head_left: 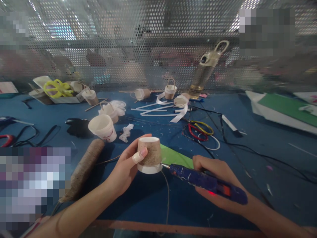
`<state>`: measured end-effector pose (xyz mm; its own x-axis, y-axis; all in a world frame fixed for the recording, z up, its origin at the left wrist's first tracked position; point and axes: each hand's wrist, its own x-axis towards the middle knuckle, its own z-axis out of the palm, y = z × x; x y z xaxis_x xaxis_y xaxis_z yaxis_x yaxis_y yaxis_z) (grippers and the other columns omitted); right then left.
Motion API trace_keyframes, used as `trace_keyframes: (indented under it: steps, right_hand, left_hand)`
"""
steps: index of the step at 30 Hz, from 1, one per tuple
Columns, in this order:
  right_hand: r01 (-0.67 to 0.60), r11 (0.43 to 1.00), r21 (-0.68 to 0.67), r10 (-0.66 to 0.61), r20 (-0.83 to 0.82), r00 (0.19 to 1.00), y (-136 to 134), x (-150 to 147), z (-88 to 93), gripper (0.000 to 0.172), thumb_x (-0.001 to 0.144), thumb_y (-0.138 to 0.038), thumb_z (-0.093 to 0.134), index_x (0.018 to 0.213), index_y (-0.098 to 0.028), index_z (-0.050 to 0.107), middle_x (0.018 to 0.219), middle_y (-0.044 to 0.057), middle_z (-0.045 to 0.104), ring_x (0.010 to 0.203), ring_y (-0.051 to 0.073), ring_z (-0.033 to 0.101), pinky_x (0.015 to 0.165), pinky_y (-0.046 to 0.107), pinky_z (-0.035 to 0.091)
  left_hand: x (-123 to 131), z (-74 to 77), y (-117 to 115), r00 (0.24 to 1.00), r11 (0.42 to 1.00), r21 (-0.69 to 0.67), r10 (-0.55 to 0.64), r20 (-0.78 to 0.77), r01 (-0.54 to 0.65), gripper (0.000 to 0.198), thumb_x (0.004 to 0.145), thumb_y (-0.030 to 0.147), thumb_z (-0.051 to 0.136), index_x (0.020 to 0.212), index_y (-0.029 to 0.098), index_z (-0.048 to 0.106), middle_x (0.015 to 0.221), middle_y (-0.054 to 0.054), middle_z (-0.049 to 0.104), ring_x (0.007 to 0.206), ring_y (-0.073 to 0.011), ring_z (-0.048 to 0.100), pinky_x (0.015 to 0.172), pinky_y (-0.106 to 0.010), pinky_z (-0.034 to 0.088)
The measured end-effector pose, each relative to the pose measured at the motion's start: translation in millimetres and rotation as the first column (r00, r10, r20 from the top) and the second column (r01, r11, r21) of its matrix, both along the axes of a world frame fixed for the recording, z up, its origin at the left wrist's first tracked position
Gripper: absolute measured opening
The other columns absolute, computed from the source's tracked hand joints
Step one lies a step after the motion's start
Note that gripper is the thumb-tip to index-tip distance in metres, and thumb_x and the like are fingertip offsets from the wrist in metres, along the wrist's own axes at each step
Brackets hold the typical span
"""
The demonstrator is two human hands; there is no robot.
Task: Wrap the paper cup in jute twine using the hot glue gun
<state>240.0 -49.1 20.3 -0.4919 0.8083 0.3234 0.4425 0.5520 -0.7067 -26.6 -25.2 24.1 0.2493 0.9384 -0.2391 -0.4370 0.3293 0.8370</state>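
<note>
My left hand [133, 162] is closed around a paper cup [150, 153] wrapped in brown twine. A white band of bare cup shows along its lower edge, and a white wrap covers the thumb. In my right hand [218, 178] is a blue glue gun [198, 178], its metal nozzle at the cup's lower right side, by the edge of the twine. A loose strand of twine [168, 191] hangs from the cup toward the table's front edge. Left of the hands lies a thick roll of twine [85, 168]. Under the cup and right hand is a green sheet [175, 155].
A white paper cup [102, 128] stands behind the twine roll. Several small twine baskets [170, 91], white strips [158, 110] and a bottle [204, 72] lie farther back. Scissors [198, 130] and black cords [223, 132] are on the right, before a perforated metal screen [138, 43].
</note>
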Motion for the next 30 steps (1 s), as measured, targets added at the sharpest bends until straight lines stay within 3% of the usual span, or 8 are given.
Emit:
trace_keyframes:
  steps: [14,30]
  right_hand:
    - [-0.021,1.0,0.019,0.02,0.045,0.999,-1.2,-3.7,-0.9,0.029,0.08,-0.022,0.064,0.08,-0.026,0.035,0.065,-0.008,0.045,0.049,0.01,0.035,0.045,0.024,0.026]
    - [0.009,0.998,0.054,-0.013,0.082,0.997,1.0,-6.7,7.7,0.027,0.081,-0.02,0.06,0.077,-0.026,0.033,0.062,-0.008,0.043,0.047,0.009,0.037,0.045,0.023,0.027]
  left_hand:
    - [2.6,-1.5,0.0,0.984,0.992,0.119,0.062,-0.165,-0.042,0.05,0.073,0.033,0.087,0.121,0.031,0.071,0.123,-0.004,0.071,0.114,-0.0269,0.062,0.091,-0.034,0.049]
    - [0.4,-1.9,-1.3,1.0,0.999,0.03,0.028,-0.004,-0.028,0.047,0.081,0.035,0.079,0.126,0.027,0.07,0.129,-0.007,0.07,0.119,-0.03,0.061,0.091,-0.036,0.052]
